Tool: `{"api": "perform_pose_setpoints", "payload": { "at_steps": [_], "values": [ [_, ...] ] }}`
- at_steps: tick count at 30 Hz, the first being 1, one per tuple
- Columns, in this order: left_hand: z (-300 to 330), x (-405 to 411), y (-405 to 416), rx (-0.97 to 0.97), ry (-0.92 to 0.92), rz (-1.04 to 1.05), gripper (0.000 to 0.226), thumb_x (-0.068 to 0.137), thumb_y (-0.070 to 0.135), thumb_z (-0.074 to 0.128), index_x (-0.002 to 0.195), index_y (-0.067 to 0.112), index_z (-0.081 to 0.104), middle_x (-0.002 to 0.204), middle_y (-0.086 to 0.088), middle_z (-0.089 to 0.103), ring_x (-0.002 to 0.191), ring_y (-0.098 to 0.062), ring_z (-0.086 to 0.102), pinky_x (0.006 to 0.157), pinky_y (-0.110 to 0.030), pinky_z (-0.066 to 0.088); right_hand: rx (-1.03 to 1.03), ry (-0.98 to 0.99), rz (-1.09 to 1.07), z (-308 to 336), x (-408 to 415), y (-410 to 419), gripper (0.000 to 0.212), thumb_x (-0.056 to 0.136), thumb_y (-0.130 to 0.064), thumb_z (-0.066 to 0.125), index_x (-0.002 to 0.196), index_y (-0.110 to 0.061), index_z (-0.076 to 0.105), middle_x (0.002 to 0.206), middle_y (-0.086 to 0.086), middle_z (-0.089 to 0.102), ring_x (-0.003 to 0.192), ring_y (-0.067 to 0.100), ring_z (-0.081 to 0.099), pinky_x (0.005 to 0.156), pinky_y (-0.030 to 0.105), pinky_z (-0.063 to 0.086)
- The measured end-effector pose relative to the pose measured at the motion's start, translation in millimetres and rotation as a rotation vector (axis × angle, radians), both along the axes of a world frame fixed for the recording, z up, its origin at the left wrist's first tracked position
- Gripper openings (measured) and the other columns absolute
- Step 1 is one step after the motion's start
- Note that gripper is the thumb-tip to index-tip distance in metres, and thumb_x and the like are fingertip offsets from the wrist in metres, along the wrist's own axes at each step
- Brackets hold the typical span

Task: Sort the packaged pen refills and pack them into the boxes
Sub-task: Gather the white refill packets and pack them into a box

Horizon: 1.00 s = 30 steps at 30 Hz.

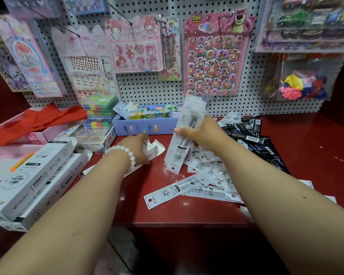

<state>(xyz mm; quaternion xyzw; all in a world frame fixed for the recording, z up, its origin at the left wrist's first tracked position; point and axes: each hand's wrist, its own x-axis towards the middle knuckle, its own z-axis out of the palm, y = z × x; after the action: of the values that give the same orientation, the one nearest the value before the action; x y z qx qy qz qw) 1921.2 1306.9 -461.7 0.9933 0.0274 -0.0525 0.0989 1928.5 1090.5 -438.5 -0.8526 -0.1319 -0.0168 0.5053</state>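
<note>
My right hand (pixel 202 132) grips a stack of white refill packets (pixel 187 133), held upright above the red shelf. My left hand (pixel 136 148), with a white bead bracelet at the wrist, is closed on a small open white box (pixel 154 148) lying on the shelf. Loose white refill packets (pixel 203 181) lie scattered below my right hand. A heap of black refill packets (pixel 252 137) sits behind my right forearm. Two long white boxes (pixel 34 177) lie stacked at the left, one of them open at its end.
A lilac box (pixel 145 126) full of colourful items stands at the back. Beside it are stacked colourful cases (pixel 99 110), a red cloth (pixel 38 120) and pink trays (pixel 0 155). Sticker sheets (pixel 214 56) hang on the pegboard. The red shelf's front edge (pixel 177 223) is near me.
</note>
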Motion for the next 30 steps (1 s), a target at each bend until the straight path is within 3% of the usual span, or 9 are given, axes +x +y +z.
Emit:
{"api": "perform_pose_setpoints", "payload": {
  "at_steps": [4,9,12,15,18,23,27,30],
  "values": [
    [19.8,-12.2,-1.8,-0.093,-0.235,-0.092,0.089,0.066,0.017,0.081,0.142,0.023,0.035,0.136,-0.004,0.05,0.12,-0.026,0.051,0.092,-0.031,0.043,0.4,-0.114,-0.066,19.3,-6.0,-7.6,0.014,0.079,-0.024,0.074,0.084,-0.017,0.062,0.079,-0.004,0.066,0.063,0.006,0.06,0.049,0.015,0.047],
    [31.4,-39.8,-5.6,-0.297,-0.585,-0.185,0.084,0.066,0.007,0.078,0.14,0.022,0.039,0.138,-0.001,0.05,0.125,-0.02,0.048,0.098,-0.024,0.036,0.75,-0.236,-0.047,42.4,-15.4,-18.2,0.019,0.078,-0.033,0.074,0.068,-0.018,0.066,0.064,0.009,0.059,0.04,0.011,0.047,0.037,0.021,0.039],
    [26.1,-48.5,-10.7,-0.358,-0.704,-0.199,0.081,0.066,-0.002,0.076,0.137,0.019,0.043,0.134,0.0,0.053,0.122,-0.016,0.05,0.096,-0.016,0.032,0.792,-0.255,-0.03,48.0,-22.7,-13.7,0.027,0.077,-0.032,0.075,0.058,-0.017,0.064,0.059,0.013,0.054,0.04,0.015,0.047,0.039,0.023,0.04],
    [19.1,-49.6,-12.1,-0.402,-0.748,-0.15,0.081,0.066,-0.004,0.075,0.136,0.022,0.043,0.13,0.001,0.057,0.119,-0.016,0.052,0.095,-0.022,0.038,0.81,-0.271,-0.038,50.3,-31.9,-5.2,0.028,0.08,-0.024,0.073,0.061,-0.013,0.057,0.054,0.011,0.048,0.037,0.014,0.045,0.037,0.022,0.038],
    [14.8,-49.4,-13.1,-0.409,-0.811,-0.082,0.076,0.067,0.001,0.076,0.133,0.024,0.044,0.127,0.003,0.058,0.115,-0.017,0.055,0.093,-0.03,0.045,0.786,-0.279,-0.089,48.0,-42.3,3.0,0.035,0.078,-0.028,0.075,0.053,-0.011,0.058,0.043,0.005,0.051,0.038,0.017,0.046,0.041,0.023,0.038],
    [16.8,-53.7,-21.1,-0.398,-0.865,-0.051,0.049,0.07,0.013,0.078,0.112,0.021,0.052,0.099,0.01,0.063,0.09,-0.015,0.06,0.068,-0.028,0.044,0.863,-0.377,-0.048,43.3,-57.9,15.7,0.024,0.079,-0.018,0.074,0.06,-0.018,0.059,0.043,0.0,0.051,0.038,0.019,0.046,0.043,0.027,0.042],
    [18.8,-54.9,-19.8,-0.423,-0.847,-0.003,0.066,0.066,0.01,0.078,0.124,0.023,0.049,0.11,0.008,0.062,0.101,-0.017,0.058,0.076,-0.024,0.041,0.784,-0.495,0.032,36.0,-56.5,20.6,0.028,0.077,-0.006,0.073,0.058,-0.018,0.056,0.046,-0.008,0.053,0.041,0.011,0.048,0.046,0.022,0.042],
    [21.4,-54.6,-18.4,-0.417,-0.859,0.037,0.077,0.064,0.009,0.078,0.132,0.024,0.044,0.122,0.003,0.059,0.111,-0.018,0.055,0.087,-0.025,0.042,0.79,-0.548,0.141,26.2,-54.0,27.2,0.018,0.073,-0.007,0.076,0.073,-0.021,0.065,0.065,-0.015,0.066,0.059,0.0,0.06,0.062,0.018,0.048]
  ]
}}
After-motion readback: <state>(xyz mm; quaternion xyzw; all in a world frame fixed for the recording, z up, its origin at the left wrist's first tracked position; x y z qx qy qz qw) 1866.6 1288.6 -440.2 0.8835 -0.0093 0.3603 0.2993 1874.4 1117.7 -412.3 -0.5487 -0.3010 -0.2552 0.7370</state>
